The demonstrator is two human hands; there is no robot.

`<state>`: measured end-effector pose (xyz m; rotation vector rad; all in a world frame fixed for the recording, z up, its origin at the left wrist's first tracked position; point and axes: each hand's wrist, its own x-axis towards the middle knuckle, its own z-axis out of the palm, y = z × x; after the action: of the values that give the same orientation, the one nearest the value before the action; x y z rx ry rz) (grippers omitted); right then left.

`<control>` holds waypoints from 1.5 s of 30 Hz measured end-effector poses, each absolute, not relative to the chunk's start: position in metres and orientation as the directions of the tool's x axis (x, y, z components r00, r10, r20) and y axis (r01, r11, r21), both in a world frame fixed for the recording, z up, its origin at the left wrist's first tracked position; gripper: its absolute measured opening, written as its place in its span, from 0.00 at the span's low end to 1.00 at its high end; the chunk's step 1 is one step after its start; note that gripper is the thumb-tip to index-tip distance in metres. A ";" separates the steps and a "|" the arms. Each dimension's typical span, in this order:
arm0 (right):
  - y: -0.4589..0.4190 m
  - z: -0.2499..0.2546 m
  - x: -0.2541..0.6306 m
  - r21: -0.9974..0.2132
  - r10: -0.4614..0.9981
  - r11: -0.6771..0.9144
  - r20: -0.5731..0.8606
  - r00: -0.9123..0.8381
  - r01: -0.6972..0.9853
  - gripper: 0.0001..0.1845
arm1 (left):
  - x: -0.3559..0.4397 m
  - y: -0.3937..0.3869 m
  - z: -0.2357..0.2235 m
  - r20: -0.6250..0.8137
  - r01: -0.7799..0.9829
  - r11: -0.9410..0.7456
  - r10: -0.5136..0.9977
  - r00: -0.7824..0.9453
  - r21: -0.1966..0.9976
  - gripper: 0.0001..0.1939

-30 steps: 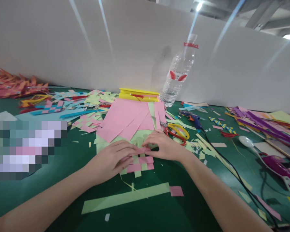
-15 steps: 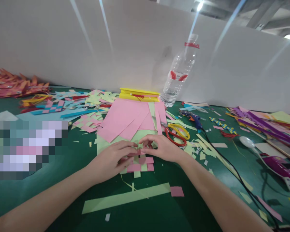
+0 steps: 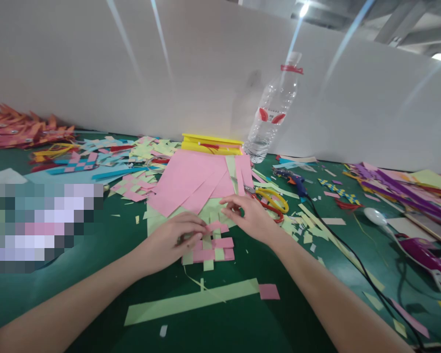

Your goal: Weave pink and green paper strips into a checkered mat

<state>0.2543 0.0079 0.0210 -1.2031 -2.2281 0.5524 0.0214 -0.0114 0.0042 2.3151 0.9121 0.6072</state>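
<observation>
A small woven mat (image 3: 219, 249) of pink and pale green paper strips lies on the green table in front of me. My left hand (image 3: 174, 240) is at its left side, thumb and fingers closed on the left end of a pink paper strip (image 3: 218, 227). That strip crosses the upright green strips at the top of the weave, its left end hidden by my fingers. Above the mat's upper right, my right hand (image 3: 249, 218) is apart from the strip, with a gap between its curved fingers and thumb. Pink paper sheets (image 3: 194, 179) lie just behind.
Red-handled scissors (image 3: 274, 212) and yellow-handled scissors (image 3: 275, 198) lie by my right hand. A plastic bottle (image 3: 274, 115) leans against the wall. Further right are a blue glue gun (image 3: 292, 180) with a black cord and a purple device (image 3: 428, 257). A long green strip (image 3: 191, 301) lies in front.
My right hand has let go of the pink strip and moved up and right, uncovering its right end. My left hand has barely moved.
</observation>
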 end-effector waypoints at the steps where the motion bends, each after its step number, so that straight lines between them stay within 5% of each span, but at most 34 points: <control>1: 0.010 0.020 0.256 -0.499 0.844 0.535 0.277 -0.460 0.681 0.11 | 0.021 -0.011 0.004 0.184 0.475 -0.579 0.741 0.646 0.663 0.15; 4: 0.013 0.015 0.258 -0.331 0.806 0.592 0.258 -0.533 0.735 0.14 | 0.020 -0.011 0.003 0.156 0.508 -0.520 0.788 0.596 0.687 0.16; 8: 0.013 0.007 0.256 -0.248 0.765 0.644 0.201 -0.612 0.723 0.24 | 0.020 -0.011 0.004 0.146 0.522 -0.504 0.801 0.581 0.688 0.18; 14: 0.012 0.009 0.253 -0.132 0.732 0.680 0.177 -0.658 0.721 0.24 | 0.021 -0.011 0.006 0.153 0.516 -0.504 0.802 0.578 0.692 0.17; 31: 0.010 0.007 0.251 -0.028 0.657 0.745 0.203 -0.726 0.667 0.15 | 0.021 -0.011 0.006 0.135 0.513 -0.474 0.815 0.564 0.715 0.17; 35: 0.009 0.006 0.251 -0.114 0.646 0.758 0.273 -0.713 0.643 0.10 | 0.021 -0.010 0.006 0.146 0.514 -0.484 0.813 0.564 0.708 0.17; 45: 0.005 0.018 0.256 -0.631 0.679 0.647 0.220 -0.701 0.428 0.05 | 0.021 -0.011 0.007 0.148 0.534 -0.499 0.810 0.567 0.683 0.16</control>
<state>0.2557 0.0054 0.0183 -0.8685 -2.4251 0.7684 0.0211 -0.0107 0.0071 2.2169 1.0716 0.6180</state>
